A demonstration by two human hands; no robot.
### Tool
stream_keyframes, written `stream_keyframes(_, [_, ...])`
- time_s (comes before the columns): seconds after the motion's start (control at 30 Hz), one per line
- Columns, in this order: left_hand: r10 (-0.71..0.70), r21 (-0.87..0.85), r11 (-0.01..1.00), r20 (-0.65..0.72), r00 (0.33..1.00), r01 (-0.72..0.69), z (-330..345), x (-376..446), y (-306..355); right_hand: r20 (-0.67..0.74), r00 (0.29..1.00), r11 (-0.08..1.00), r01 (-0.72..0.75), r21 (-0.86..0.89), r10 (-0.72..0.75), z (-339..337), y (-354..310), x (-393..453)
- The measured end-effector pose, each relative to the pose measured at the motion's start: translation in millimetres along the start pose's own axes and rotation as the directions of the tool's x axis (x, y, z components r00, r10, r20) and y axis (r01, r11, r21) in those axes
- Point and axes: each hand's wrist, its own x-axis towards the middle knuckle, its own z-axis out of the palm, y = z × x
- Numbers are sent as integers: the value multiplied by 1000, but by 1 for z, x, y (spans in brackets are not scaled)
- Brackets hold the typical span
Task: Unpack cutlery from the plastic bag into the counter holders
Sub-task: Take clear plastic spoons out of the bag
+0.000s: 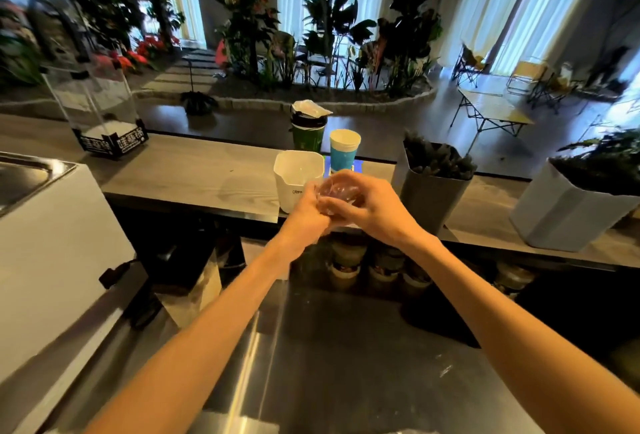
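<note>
Two bare arms reach up from the bottom of the frame and meet in the middle. The left hand [304, 212] and the right hand [372, 207] are close together, and their fingers touch. Both hands curl around a clear, crinkly plastic bag [335, 193] and hold it tight between them. The bag is small and see-through. I cannot tell what is inside it, because it is blurry.

The bag is held in the air in the middle of the frame, just in front of a white holder [294, 177]. The white holder stands on the grey counter [194, 174] and its top is open. To the right of the hands stands a grey holder [431, 198] full of dark cutlery [434, 156]. At the far right edge stands a light grey holder [568, 215] with more dark things in it.

Behind the white holder stands a blue and white cup [344, 153]. A green cup [308, 134] with a dark lid stands just behind that. In the upper left of the frame a clear box [95, 101] with a black base sits on the counter. Big green plants [346, 28] fill the top middle of the frame, in front of bright windows.
</note>
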Motion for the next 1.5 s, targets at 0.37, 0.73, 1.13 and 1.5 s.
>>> stream_keyframes(0.37, [118,49,992,27,993,-119,-58,88,59,-113,989,995,87,-51,-92,-14,4,121])
stream_keyframes(0.73, [179,494,852,38,983,-174,-112,109,39,-122,993,996,-8,-87,-2,16,31,150])
stream_keyframes(1.13, [292,557,799,-33,956,-225,-127,94,36,21,998,972,-56,-228,62,35,40,141])
stream_keyframes(1.5, [336,649,727,-51,940,-224,-105,84,32,-32,999,957,-28,-290,19,34,40,113])
